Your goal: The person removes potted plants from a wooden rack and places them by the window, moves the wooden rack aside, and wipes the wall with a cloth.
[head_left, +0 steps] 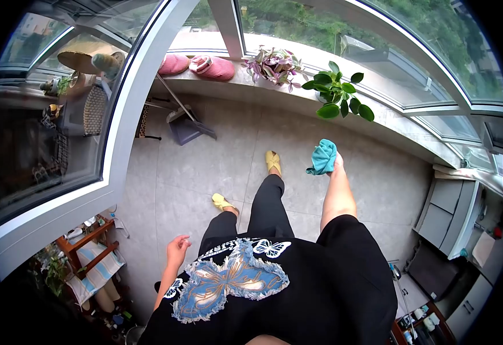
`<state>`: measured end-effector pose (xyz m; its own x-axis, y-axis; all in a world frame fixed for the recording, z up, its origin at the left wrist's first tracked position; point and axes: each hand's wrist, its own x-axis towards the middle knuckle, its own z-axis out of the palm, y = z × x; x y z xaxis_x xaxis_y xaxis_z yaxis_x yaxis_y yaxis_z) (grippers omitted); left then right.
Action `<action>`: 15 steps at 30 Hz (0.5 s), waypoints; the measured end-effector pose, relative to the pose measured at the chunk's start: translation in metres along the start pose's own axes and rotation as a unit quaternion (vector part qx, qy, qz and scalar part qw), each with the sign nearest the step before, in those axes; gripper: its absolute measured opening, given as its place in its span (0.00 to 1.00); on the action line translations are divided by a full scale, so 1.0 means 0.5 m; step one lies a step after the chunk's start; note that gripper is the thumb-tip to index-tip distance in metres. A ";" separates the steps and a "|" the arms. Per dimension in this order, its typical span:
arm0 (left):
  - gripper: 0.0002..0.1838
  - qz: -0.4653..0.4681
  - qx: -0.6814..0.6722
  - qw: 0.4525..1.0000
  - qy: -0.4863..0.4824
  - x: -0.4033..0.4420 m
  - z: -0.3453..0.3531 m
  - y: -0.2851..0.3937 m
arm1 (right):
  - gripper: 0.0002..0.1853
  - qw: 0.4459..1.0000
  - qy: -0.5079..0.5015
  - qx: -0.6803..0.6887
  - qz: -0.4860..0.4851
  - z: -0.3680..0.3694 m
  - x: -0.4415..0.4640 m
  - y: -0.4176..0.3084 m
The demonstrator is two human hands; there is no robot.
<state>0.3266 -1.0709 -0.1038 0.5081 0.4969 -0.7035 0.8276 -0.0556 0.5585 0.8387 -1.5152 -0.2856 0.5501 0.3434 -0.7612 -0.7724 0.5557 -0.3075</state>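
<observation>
Within the right hand: cloth, bunched in its grasp, one corner loose, over floor, apart from sill. Left hand low, fingers half-curled, nothing seen in it. Risk: swung too near, cloth could snag the green plant, tipping it.

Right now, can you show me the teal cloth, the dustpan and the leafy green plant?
Teal cloth [322, 157]: head view, middle of its crumpled bundle.
Dustpan [187, 130]: head view, on its pan.
Leafy green plant [348, 88]: head view, on a middle leaf.
</observation>
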 end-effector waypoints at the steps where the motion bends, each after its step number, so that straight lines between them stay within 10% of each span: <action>1: 0.11 0.018 -0.011 1.000 -0.010 0.001 -0.004 -0.020 | 0.20 0.998 0.051 -0.020 -0.014 0.021 -0.023 0.033; 4: 0.11 0.080 0.074 0.994 -0.004 0.014 -0.046 -0.070 | 0.20 0.992 -0.114 0.000 0.051 0.027 -0.047 0.144; 7: 0.12 0.143 0.049 0.988 0.025 0.020 -0.128 -0.101 | 0.20 0.999 -0.002 -0.028 0.029 0.210 -0.160 0.328; 8: 0.12 0.153 0.024 0.987 0.042 0.016 -0.154 -0.119 | 0.26 0.967 -0.209 0.045 0.137 0.184 -0.126 0.382; 15: 0.13 0.139 -0.118 0.974 0.134 -0.016 -0.329 -0.277 | 0.34 0.936 -0.200 -0.116 0.264 0.543 -0.284 0.694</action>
<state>0.1686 -0.9247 -0.1034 0.5979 0.7009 -0.3889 0.5733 -0.0347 0.8186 0.5787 -1.1654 -0.1294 0.1109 0.8065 -0.5807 -0.9929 0.0651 -0.0992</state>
